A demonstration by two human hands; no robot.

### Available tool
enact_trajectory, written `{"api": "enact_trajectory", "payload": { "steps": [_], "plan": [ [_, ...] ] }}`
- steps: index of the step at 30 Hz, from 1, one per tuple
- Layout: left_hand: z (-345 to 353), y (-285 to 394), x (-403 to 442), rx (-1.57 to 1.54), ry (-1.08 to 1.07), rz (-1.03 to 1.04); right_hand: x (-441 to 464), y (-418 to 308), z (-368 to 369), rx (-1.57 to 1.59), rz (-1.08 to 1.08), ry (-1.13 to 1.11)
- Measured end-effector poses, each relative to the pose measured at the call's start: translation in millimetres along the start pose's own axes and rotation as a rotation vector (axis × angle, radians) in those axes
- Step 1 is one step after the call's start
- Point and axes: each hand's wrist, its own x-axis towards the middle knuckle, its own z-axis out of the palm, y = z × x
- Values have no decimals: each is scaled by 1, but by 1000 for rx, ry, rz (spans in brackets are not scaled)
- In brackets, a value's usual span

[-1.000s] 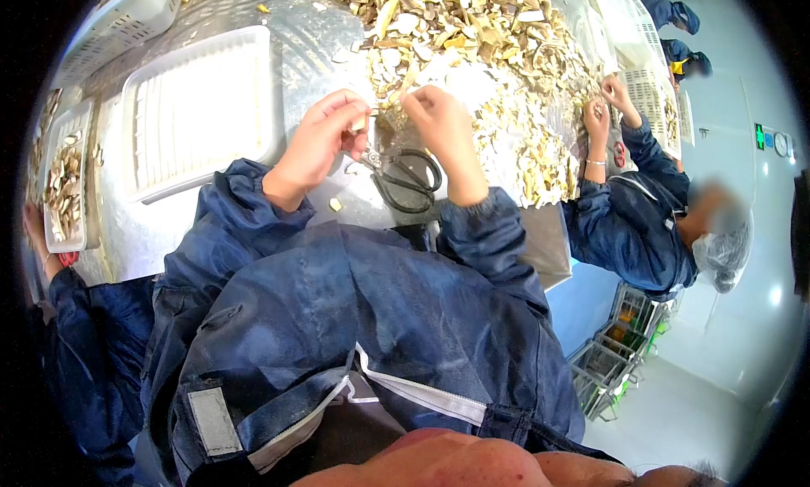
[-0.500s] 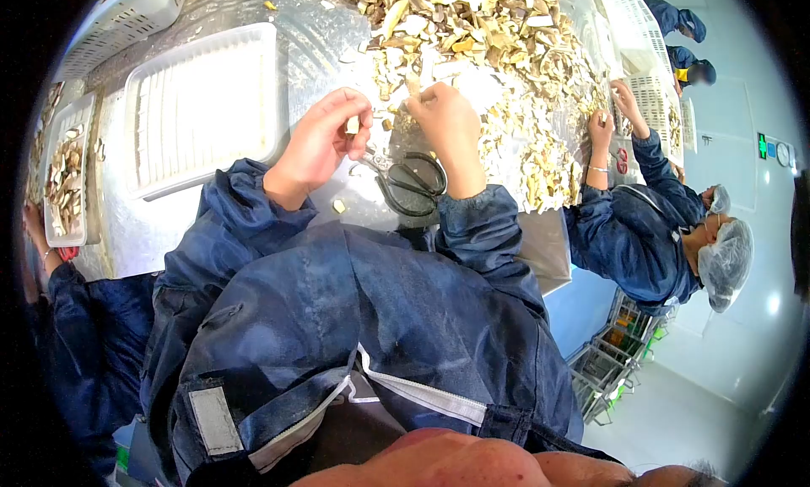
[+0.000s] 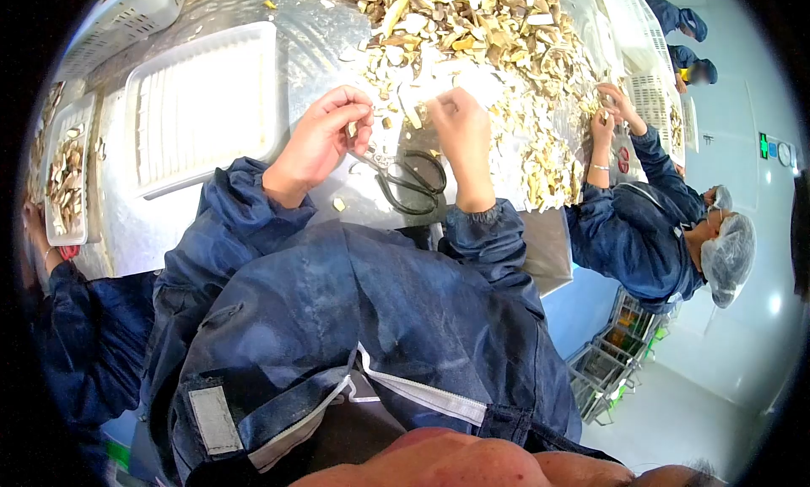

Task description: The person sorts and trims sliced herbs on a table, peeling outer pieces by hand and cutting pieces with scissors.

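My left hand (image 3: 325,141) is closed above the metal table, its fingertips pinched round a small pale piece, mostly hidden. Just right of it, black-handled scissors (image 3: 411,183) lie on the table, their blades pointing toward that hand. My right hand (image 3: 463,137) is over the near edge of a heap of dried, pale-and-brown sliced pieces (image 3: 472,31); its fingers are bent together, and overexposure hides what they hold, if anything. One small yellowish piece (image 3: 339,204) lies alone near the table's front edge.
A white ribbed tray (image 3: 202,107) is left of my hands. Farther left stand a narrow tray of pieces (image 3: 66,183) and a perforated basket (image 3: 126,23). On the right, a co-worker's hands (image 3: 607,120) are beside the heap, near white baskets (image 3: 650,90). Another person's sleeve (image 3: 93,343) is at lower left.
My right hand has moved to the right, away from my left hand and from where it was over the pieces. My left hand has barely moved.
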Motion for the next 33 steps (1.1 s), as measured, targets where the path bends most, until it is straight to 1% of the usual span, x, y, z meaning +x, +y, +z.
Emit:
{"api": "enact_trajectory", "payload": {
  "steps": [1,4,5,8,10,11,13,14,15,16,18,19,22,23,26,29,32,33],
  "plan": [
    [0,0,0,-8,3,-2,-2,0,-4,8,15,-37],
    [0,0,0,1,-13,-27,-11,-8,-5,-82,-36,-131],
    [0,1,-1,5,-11,-24,-14,0,4,-134,-104,-86],
    [-1,1,-1,39,-21,-9,-13,0,5,-92,-109,-142],
    [-3,-1,1,84,-56,3,-13,2,2,46,-36,-147],
    [-1,-2,2,80,-40,9,-11,2,0,113,-2,-149],
    [9,-1,-2,68,-1,18,-11,-8,-9,396,47,-267],
    [12,-3,-1,1,10,6,-13,-15,-14,539,76,-324],
    [15,-5,-1,-65,18,-6,-13,-28,-22,565,64,-407],
    [16,-5,0,-130,26,-14,-10,-29,-20,457,48,-322],
    [12,-3,0,-99,-11,-47,7,-29,-9,243,12,-153],
    [8,-1,-1,-84,-29,-62,18,-19,-1,58,25,-83],
    [8,4,-3,-50,-62,-63,33,-13,21,-270,6,82],
    [6,3,-3,-34,-67,-55,34,-11,21,-295,63,-12],
    [3,3,-2,16,-66,-46,33,-4,23,-313,84,-76],
    [0,-1,-2,27,-79,-59,22,-1,10,-29,66,-112],
    [5,0,-2,16,-69,-69,3,-18,-9,77,-42,-23],
    [8,2,-3,11,-61,-73,-1,-21,-10,97,-153,-14]
  ]
}}
